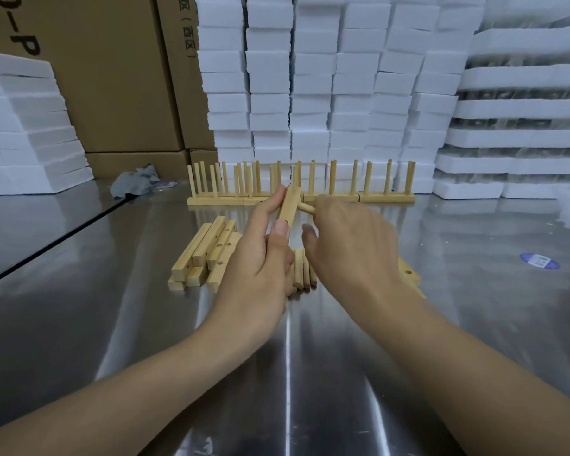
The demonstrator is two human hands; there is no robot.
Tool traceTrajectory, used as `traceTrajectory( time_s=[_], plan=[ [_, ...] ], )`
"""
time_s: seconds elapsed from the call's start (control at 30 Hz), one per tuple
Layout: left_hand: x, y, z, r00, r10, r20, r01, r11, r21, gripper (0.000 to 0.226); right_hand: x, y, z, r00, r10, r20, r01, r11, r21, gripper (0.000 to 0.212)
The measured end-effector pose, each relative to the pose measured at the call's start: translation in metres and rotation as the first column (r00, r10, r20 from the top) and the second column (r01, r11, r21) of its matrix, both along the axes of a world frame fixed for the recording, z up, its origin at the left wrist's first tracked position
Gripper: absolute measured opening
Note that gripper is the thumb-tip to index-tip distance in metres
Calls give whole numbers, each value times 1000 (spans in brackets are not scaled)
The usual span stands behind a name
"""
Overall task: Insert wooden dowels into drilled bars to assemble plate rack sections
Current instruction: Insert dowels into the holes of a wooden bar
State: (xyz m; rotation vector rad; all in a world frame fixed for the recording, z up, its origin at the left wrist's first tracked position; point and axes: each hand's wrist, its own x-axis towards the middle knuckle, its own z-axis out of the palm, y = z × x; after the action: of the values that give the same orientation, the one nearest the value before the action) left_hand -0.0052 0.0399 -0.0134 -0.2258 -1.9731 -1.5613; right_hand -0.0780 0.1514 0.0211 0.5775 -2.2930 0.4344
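Holding a drilled bar (pixel 288 205) above the desk (pixel 441 324), our left hand (pixel 260 255) grips it while our right hand (pixel 349 245) pinches a dowel (pixel 306 208) at its side. Finished sections (pixel 385 196) stand behind. Spare bars (pixel 208 255) and loose dowels (pixel 305 271) remain, so we judge much work is left.

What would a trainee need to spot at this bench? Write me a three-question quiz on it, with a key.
1. True or false: the left hand grips a wooden bar.
2. Where are the finished rack sections? A) upright in a row on the table, beyond the hands; B) flat on the floor; C) on a shelf.
3. Fill in: the right hand holds a ____ against the bar.
Key: 1 true; 2 A; 3 dowel.
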Motion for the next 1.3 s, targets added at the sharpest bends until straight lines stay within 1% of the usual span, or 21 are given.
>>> traceTrajectory(
  time_s=[0.07, 0.13, 0.2, 0.23, 0.3, 0.37, 0.4, 0.47, 0.53, 0.6, 0.63, 0.7, 0.77, 0.8, 0.87, 0.97, 1.07, 1.1, 1.2, 1.23, 1.3],
  plan=[
    [0, -2, -2, 999, -17, 37, 19, 999, -51, 42, -3, 5, 2, 999, -23, 25, 22, 999, 44, 40],
    [-1, -5, -4, 998, -17, 53, 24, 991, -131, 42, -6, 8, 4, 997, -1, 83, -5, 997, 72, 38],
    [0, -9, -3, 999, -12, 37, 19, 976, -218, 41, -8, 10, 7, 978, 80, 191, -85, 996, 21, 34],
    [0, -12, -2, 1000, -12, 28, 19, 964, -264, 40, -9, 13, 9, 951, 134, 279, -130, 991, -33, 33],
    [0, -18, 1, 999, -20, 27, 28, 938, -347, 40, -9, 18, 11, 854, 260, 451, -212, 965, -156, 35],
    [1, -21, 6, 998, -32, 55, 52, 908, -415, 39, -8, 26, 11, 773, 338, 537, -258, 941, -220, 43],
    [2, -22, 9, 997, -29, 77, 60, 900, -432, 38, -7, 28, 11, 768, 342, 541, -260, 939, -224, 46],
    [3, -19, 21, 996, -26, 88, 59, 912, -405, 33, -3, 29, 9, 819, 310, 482, -232, 948, -216, 47],
    [6, -16, 34, 1000, 25, 15, -19, 946, -324, 35, 5, 24, 11, 901, 285, 328, -239, 955, -174, 45],
    [9, -13, 47, 995, 94, -33, -99, 972, -213, 42, 15, 17, 14, 959, 245, 145, -236, 969, -79, 41],
    [11, -13, 53, 993, 119, -19, -120, 982, -145, 46, 22, 13, 16, 973, 217, 74, -216, 976, -15, 36],
    [14, -15, 63, 990, 122, 67, -120, 992, -36, 54, 35, 6, 17, 984, 173, -32, -168, 979, 118, 28],
    [17, -18, 71, 988, 58, 143, -62, 998, 23, 56, 52, 1, 18, 977, 206, -45, -193, 959, 208, 42],
    [18, -18, 73, 985, 15, 171, -21, 999, 36, 56, 58, 0, 18, 969, 244, -45, -228, 947, 225, 44],
    [21, -19, 74, 979, -48, 200, 47, 999, 12, 56, 63, -3, 17, 953, 299, -50, -278, 929, 245, 37],
    [24, -20, 70, 980, -117, 159, 133, 987, -94, 55, 64, -3, 17, 956, 292, 7, -282, 915, 289, 33],
    [29, -23, 65, 980, -168, 109, 195, 928, -318, 55, 62, -2, 10, 947, 312, 74, -319, 895, 313, 19],
    [29, -24, 63, 979, -186, 90, 206, 895, -396, 54, 61, -2, 7, 932, 344, 119, -363, 888, 283, 17],
    [26, -21, 58, 969, -240, -53, 176, 828, -532, 51, 55, 1, 0, 863, 418, 285, -476, 862, 174, 32],
    [24, -19, 56, 965, -242, -99, 151, 825, -544, 51, 53, 2, -1, 854, 426, 300, -484, 860, 158, 37],
    [16, -18, 54, 967, -222, -121, 131, 849, -512, 51, 48, 4, -1, 873, 398, 282, -450, 881, 149, 40]
  ],
)
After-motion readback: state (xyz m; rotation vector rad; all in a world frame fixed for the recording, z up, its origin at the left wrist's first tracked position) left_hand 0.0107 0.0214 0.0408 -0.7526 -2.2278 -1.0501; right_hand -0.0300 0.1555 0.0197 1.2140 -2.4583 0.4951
